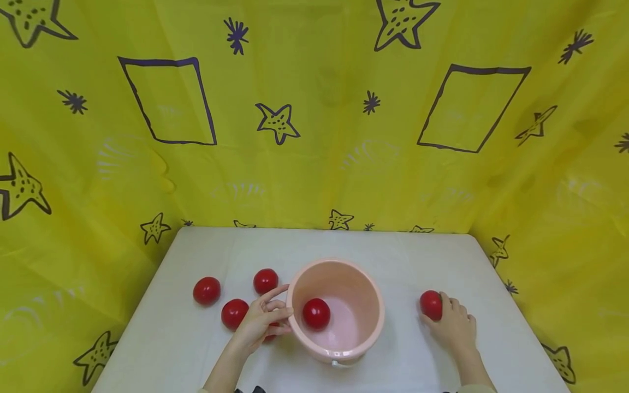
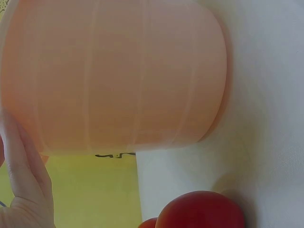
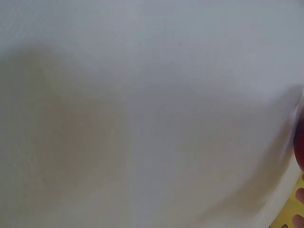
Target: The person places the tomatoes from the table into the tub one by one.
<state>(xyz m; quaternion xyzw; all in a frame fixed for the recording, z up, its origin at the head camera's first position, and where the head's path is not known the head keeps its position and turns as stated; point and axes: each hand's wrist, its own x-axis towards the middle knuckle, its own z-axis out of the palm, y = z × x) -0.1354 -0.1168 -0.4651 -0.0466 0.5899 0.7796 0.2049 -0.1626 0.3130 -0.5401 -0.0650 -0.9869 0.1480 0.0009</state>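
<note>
Left hand (image 1: 259,322) mostly hides red thing (image 1: 269,338), likely ball.

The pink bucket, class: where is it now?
In the head view, the pink bucket stands low and slightly right of centre on the white table, its rim touched by the left hand.

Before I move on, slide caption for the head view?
Left hand holds a pink bucket, red ball inside; right hand grips another red ball.

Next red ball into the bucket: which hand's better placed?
Right, I'd say: the right hand grips a red ball off to the bucket's right; the left hand touches the bucket's opposite side, so probably better for steadying.
</note>
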